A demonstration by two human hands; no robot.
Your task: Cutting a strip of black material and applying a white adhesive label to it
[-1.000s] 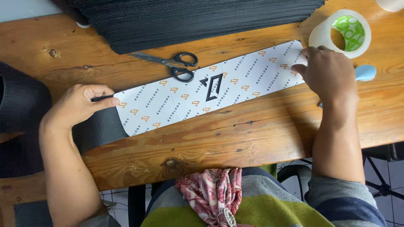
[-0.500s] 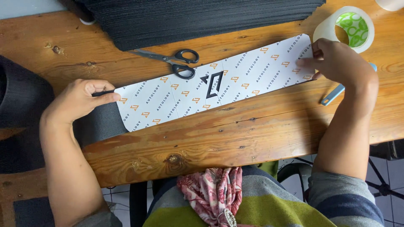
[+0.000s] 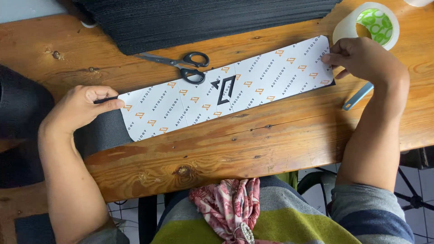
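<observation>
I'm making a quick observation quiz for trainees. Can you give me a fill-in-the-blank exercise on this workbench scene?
1. The left hand and the right hand each pinch one ____ of the long printed strip.
2. The scissors lie on the wooden table with their blades ____.
3. Beyond the right hand stands a roll of clear ____, its core green and white.
4. The stack of sheets at the table's far edge is ____ in colour.

Missing words: end; shut; tape; black

Wooden table (image 3: 253,149) bears scissors (image 3: 181,63) (black-handled), tape roll (image 3: 348,29).
</observation>
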